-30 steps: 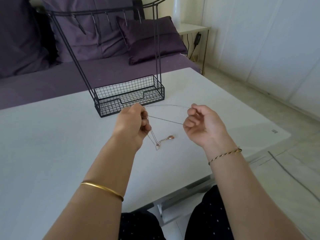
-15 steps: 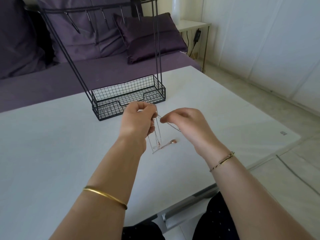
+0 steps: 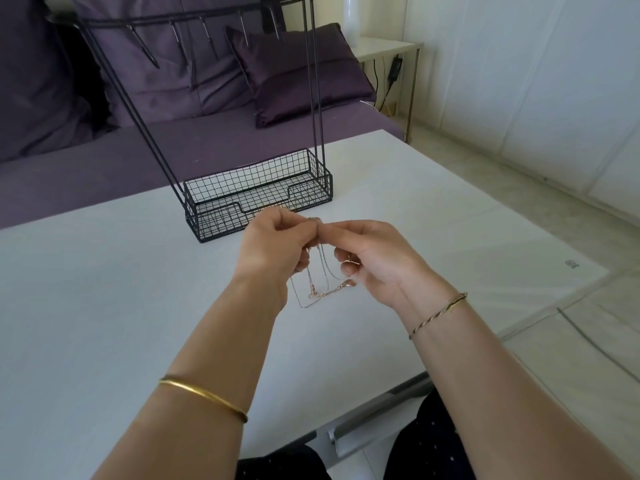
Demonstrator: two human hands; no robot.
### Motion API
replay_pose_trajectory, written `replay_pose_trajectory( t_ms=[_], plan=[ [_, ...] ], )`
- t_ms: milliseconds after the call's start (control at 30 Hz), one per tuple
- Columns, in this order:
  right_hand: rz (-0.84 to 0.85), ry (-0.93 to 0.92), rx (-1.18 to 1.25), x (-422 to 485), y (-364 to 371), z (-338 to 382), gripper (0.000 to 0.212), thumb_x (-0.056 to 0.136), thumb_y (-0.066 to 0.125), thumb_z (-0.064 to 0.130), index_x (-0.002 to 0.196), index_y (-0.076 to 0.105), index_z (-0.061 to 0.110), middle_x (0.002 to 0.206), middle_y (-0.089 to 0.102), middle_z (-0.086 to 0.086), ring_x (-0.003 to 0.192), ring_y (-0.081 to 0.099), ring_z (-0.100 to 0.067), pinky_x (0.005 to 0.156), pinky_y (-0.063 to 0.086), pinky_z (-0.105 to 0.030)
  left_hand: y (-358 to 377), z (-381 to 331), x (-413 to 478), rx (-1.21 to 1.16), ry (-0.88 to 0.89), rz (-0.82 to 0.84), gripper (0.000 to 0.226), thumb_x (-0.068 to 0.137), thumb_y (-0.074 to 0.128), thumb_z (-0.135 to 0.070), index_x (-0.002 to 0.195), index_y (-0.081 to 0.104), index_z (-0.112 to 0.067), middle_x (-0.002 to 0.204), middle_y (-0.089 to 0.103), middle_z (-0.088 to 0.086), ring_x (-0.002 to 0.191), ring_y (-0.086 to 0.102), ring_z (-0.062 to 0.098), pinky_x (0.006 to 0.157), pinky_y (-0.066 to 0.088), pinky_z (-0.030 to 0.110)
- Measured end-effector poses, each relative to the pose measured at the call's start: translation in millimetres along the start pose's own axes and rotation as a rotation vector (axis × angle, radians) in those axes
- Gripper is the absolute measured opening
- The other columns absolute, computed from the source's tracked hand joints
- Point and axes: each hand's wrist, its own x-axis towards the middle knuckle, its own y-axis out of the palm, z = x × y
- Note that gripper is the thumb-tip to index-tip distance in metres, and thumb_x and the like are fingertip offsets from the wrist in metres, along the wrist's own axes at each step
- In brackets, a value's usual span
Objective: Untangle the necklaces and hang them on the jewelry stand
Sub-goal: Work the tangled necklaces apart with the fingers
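L hand [image 3: 273, 247] & R hand [image 3: 375, 263] pinch necklaces [image 3: 317, 291], table [image 3: 104, 306] logo [image 3: 571, 263] unreadable

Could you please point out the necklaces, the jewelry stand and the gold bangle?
necklaces [image 3: 318, 293], head view, on the tangled part of the dangling chains.
jewelry stand [image 3: 221, 221], head view, on the wire basket's front wall.
gold bangle [image 3: 204, 396], head view, on the band's middle, across the left forearm.
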Motion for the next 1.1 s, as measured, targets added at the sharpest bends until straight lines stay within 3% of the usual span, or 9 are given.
replay_pose_trajectory(
  t_ms=[200, 333, 500, 700, 900, 1033, 1100],
  plan=[
    [0.054, 0.015, -0.002, 0, 1, 0, 0.010, 0.080, 0.072, 0.012, 0.071, 0.067, 0.011, 0.072, 0.062, 0.000, 0.058, 0.045, -0.008, 0.047, 0.034, -0.018, -3, -1, -1, -0.019, -0.015, -0.038, 0.013, 0.085, 0.068, -0.010, 0.080, 0.056, -0.011, 0.055, 0.059, -0.003, 0.044, 0.043, 0.010, 0.051, 0.044, 0.022],
    [0.048, -0.009, 0.003, -2, 4, -1, 0.006, 0.082, 0.071, 0.017, 0.081, 0.071, 0.011, 0.084, 0.068, -0.002, 0.060, 0.047, -0.007, 0.052, 0.035, -0.020, -2, -2, -1, -0.025, -0.027, -0.051, 0.016, 0.085, 0.068, -0.013, 0.080, 0.053, -0.011, 0.048, 0.057, -0.006, 0.045, 0.042, 0.011, 0.050, 0.044, 0.022],
    [0.046, -0.024, 0.009, -2, 3, 0, 0.017, 0.081, 0.073, 0.021, 0.089, 0.071, 0.006, 0.085, 0.067, -0.003, 0.059, 0.047, -0.007, 0.049, 0.034, -0.019, 1, -3, -1, -0.043, -0.074, -0.058, 0.021, 0.083, 0.068, -0.013, 0.072, 0.050, -0.014, 0.044, 0.054, -0.008, 0.042, 0.041, 0.009, 0.049, 0.042, 0.023],
    [0.024, -0.010, 0.006, 0, 0, 2, 0.006, 0.078, 0.067, 0.012, 0.074, 0.065, 0.015, 0.076, 0.063, 0.000, 0.056, 0.047, -0.008, 0.049, 0.032, -0.021, 2, -5, -3, -0.026, -0.099, 0.002, 0.014, 0.086, 0.068, -0.016, 0.080, 0.055, -0.012, 0.061, 0.056, -0.003, 0.046, 0.044, 0.008, 0.048, 0.044, 0.021],
    [-0.102, -0.024, 0.021, 6, -5, 4, 0.013, 0.074, 0.060, 0.010, 0.066, 0.057, 0.019, 0.068, 0.059, 0.004, 0.064, 0.051, -0.013, 0.059, 0.035, -0.027, 6, -3, -4, 0.247, 0.038, 0.008, 0.010, 0.088, 0.061, -0.011, 0.086, 0.053, -0.007, 0.069, 0.057, 0.006, 0.048, 0.047, 0.010, 0.048, 0.045, 0.022],
    [-0.161, -0.071, -0.045, 8, -12, 7, 0.012, 0.077, 0.060, 0.010, 0.067, 0.058, 0.018, 0.075, 0.060, 0.002, 0.075, 0.057, -0.013, 0.069, 0.043, -0.028, 3, 1, -2, 0.459, 0.137, -0.037, 0.010, 0.083, 0.059, -0.009, 0.080, 0.049, -0.011, 0.072, 0.059, 0.006, 0.059, 0.052, 0.019, 0.061, 0.050, 0.035],
    [-0.166, -0.085, -0.076, 8, -16, 7, 0.011, 0.080, 0.057, 0.012, 0.070, 0.058, 0.017, 0.078, 0.063, 0.000, 0.076, 0.059, -0.013, 0.074, 0.046, -0.029, 3, 2, -1, 0.501, 0.161, -0.028, 0.009, 0.082, 0.057, -0.007, 0.081, 0.050, -0.013, 0.072, 0.056, 0.002, 0.060, 0.051, 0.019, 0.059, 0.047, 0.034]
  ],
)
